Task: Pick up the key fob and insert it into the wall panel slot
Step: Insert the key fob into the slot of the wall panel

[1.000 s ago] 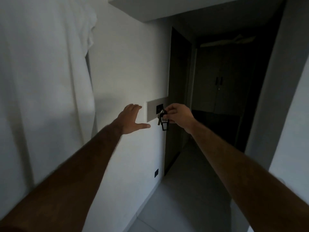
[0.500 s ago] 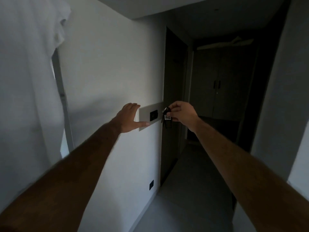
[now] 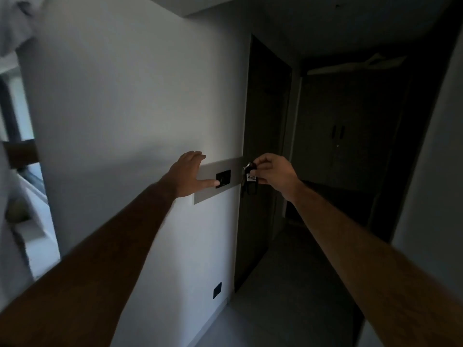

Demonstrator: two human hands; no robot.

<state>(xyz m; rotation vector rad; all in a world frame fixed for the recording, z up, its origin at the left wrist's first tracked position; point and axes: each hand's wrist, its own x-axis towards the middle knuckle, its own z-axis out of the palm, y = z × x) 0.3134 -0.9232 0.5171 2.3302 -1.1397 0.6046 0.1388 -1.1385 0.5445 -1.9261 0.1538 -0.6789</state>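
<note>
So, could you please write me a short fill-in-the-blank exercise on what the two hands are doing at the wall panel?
1. The key fob is held in the ____ hand.
2. The left hand lies flat and open against the ____.
3. The left thumb points toward the panel's ____ slot unit.
4. The fob is ____ of the slot unit, not yet inserted.

Missing words: right; wall panel; black; right

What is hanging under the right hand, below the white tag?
Under the right hand, dark pieces of the key fob hang below its white tag. Their shapes are unclear in the dark; the hand hides the fob's right side.
</note>
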